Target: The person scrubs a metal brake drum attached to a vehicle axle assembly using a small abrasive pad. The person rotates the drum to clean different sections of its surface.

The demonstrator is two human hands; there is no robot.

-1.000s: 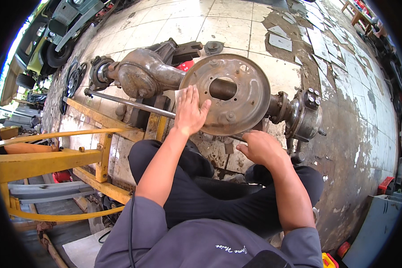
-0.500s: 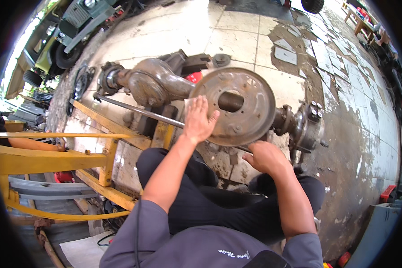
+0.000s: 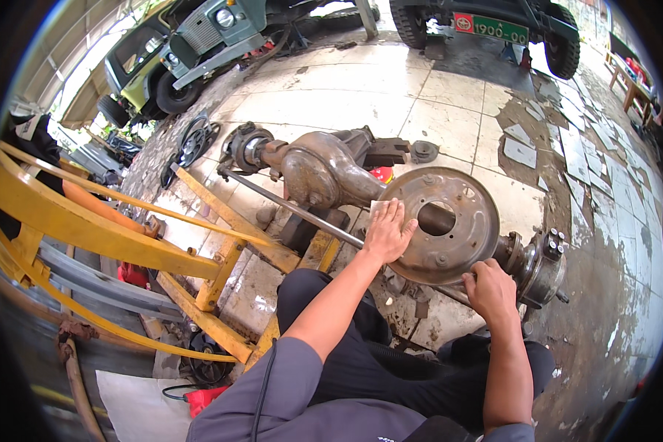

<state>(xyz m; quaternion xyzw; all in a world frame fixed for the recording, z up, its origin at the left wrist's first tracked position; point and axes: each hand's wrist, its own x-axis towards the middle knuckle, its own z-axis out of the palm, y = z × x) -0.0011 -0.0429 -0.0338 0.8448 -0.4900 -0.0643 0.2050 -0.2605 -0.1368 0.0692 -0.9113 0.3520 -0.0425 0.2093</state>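
Observation:
A round, brown metal brake backing plate [image 3: 470, 221] with a hole in its middle leans tilted over the right part of an axle housing [image 3: 320, 166]. My left hand [image 3: 387, 234] lies flat on the plate's left side, fingers stretched out, over a small pale sheet [image 3: 378, 207] that looks like sandpaper. Only the sheet's edge shows past the fingertips. At the plate's lower right rim, my right hand [image 3: 491, 291] is closed, its bent fingers round the edge. A long metal rod [image 3: 287, 208] runs in front of the housing and passes under my left wrist.
A yellow steel frame [image 3: 125, 236] stands close on my left. To the right of the plate is the hub [image 3: 544, 261] with its bolts. Cracked tiles [image 3: 520, 151] lie at the right. Beyond are a parked vehicle [image 3: 206, 33] and another vehicle's wheel [image 3: 561, 44].
The view has tilted up and turned left, so everything sits lower and farther right. Both hands stay at about the same places on the plate.

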